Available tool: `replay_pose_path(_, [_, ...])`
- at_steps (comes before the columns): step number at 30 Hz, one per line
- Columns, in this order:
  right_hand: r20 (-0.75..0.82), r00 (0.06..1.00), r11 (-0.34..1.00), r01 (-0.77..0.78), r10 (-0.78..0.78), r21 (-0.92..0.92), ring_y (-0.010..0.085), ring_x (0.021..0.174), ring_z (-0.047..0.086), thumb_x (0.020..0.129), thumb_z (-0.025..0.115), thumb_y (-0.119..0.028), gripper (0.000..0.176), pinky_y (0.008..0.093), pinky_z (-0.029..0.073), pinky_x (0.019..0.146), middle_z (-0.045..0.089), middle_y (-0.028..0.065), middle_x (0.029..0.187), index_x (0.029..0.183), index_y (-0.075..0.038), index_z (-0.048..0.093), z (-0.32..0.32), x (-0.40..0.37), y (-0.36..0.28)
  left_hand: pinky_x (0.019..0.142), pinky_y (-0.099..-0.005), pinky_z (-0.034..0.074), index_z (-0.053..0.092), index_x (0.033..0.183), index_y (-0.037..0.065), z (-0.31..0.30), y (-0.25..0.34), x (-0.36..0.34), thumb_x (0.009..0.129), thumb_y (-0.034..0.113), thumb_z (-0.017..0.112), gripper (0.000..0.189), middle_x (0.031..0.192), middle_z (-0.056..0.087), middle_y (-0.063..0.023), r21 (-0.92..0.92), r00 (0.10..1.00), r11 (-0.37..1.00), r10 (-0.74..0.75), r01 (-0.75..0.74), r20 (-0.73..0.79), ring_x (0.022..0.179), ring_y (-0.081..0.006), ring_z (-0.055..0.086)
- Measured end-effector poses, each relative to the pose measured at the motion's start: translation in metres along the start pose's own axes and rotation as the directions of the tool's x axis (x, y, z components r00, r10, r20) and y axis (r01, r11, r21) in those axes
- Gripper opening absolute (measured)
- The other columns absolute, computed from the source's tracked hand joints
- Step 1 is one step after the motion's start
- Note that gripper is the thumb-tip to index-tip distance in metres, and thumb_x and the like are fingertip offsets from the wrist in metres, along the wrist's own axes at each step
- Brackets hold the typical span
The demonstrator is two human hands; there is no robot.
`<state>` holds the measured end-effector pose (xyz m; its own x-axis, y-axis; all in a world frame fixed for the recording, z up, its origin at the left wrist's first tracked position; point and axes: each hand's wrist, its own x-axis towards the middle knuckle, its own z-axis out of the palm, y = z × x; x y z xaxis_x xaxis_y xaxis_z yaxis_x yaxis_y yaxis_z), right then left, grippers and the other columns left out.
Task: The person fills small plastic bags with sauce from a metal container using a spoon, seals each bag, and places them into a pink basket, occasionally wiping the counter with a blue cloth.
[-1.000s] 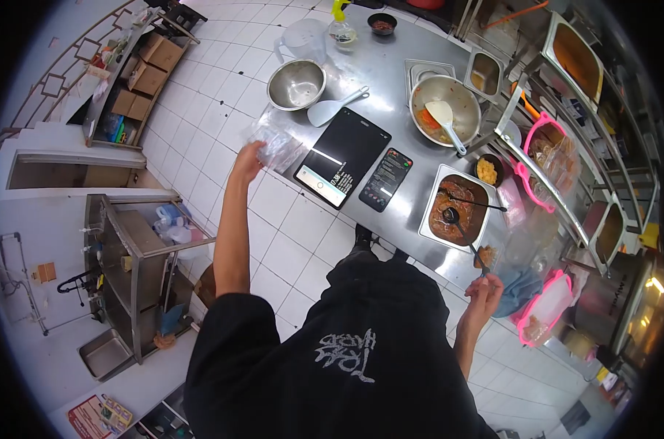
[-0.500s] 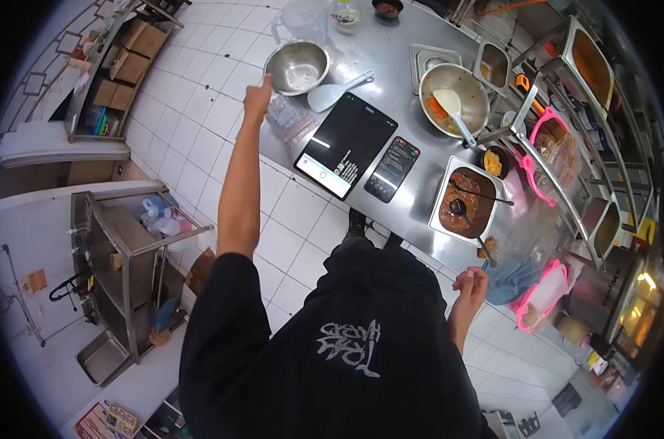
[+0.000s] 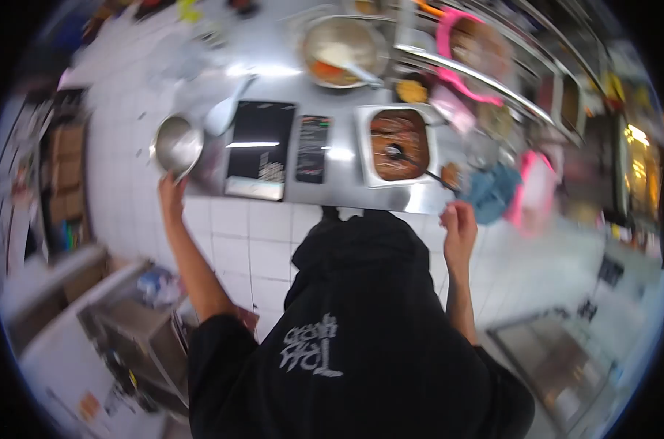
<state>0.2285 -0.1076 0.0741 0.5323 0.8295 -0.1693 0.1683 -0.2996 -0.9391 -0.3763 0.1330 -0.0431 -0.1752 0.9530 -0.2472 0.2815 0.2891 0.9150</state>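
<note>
At the left end of the steel table, my left hand (image 3: 172,196) grips the near rim of a metal mixing bowl (image 3: 178,145), whose inside looks shiny with no food showing. A pale blue scoop or paddle (image 3: 221,115) lies to the right of the bowl. My right hand (image 3: 459,223) hangs just off the table's front edge with its fingers loosely curled, and I see nothing in them. Closest to it are a blue cloth (image 3: 493,192) and the dark handle of a ladle (image 3: 395,151). That ladle rests in a square steel pan of reddish-brown sauce (image 3: 364,164).
A tablet (image 3: 260,146) and a phone (image 3: 312,150) lie on the steel table (image 3: 339,197). Behind them stands a larger bowl (image 3: 310,47) with a white-headed spatula. A small dark bowl of yellow food (image 3: 412,91) and a metal rack (image 3: 478,77) with pink-rimmed strainers are at the right.
My left hand has drawn the metal bowl toward me, away from the clear container and along the scoop's left. The view has turned and is blurred. My right hand stays by the table's front edge.
</note>
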Motion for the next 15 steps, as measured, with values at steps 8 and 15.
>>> replay_pose_path(8, [-0.085, 0.971, 0.814, 0.14, -0.225, -0.563, 0.0275, 0.084, 0.069, 0.1, 0.053, -0.027, 0.03, 0.0363, 0.052, 0.073, 0.071, 0.0169, 0.09, 0.101, -0.001, 0.068, -0.118, 0.158, 0.031, 0.083, -0.0405, 0.052, 0.038, 0.144, 0.0, 0.004, -0.006, -0.024, 0.093, 0.065, 0.049, 0.083, 0.143, 0.046, -0.0196, -0.183, 0.842, 0.938, -0.346, 0.296, -0.413, 0.109, -0.031, 0.059])
replay_pose_path(15, [-0.115, 0.992, 0.749, -0.121, 0.06, -0.652, 0.0402, 0.094, 0.067, 0.084, 0.069, -0.035, 0.034, 0.0485, 0.052, 0.086, 0.07, 0.0224, 0.097, 0.102, -0.006, 0.07, -0.042, 0.252, 0.109, 0.07, -0.0323, 0.038, 0.042, 0.138, 0.005, 0.049, 0.019, -0.092, 0.091, 0.06, 0.054, 0.074, 0.138, 0.048, -0.0114, -0.148, 0.837, 0.936, -0.351, 0.318, -0.421, 0.088, -0.0193, 0.047])
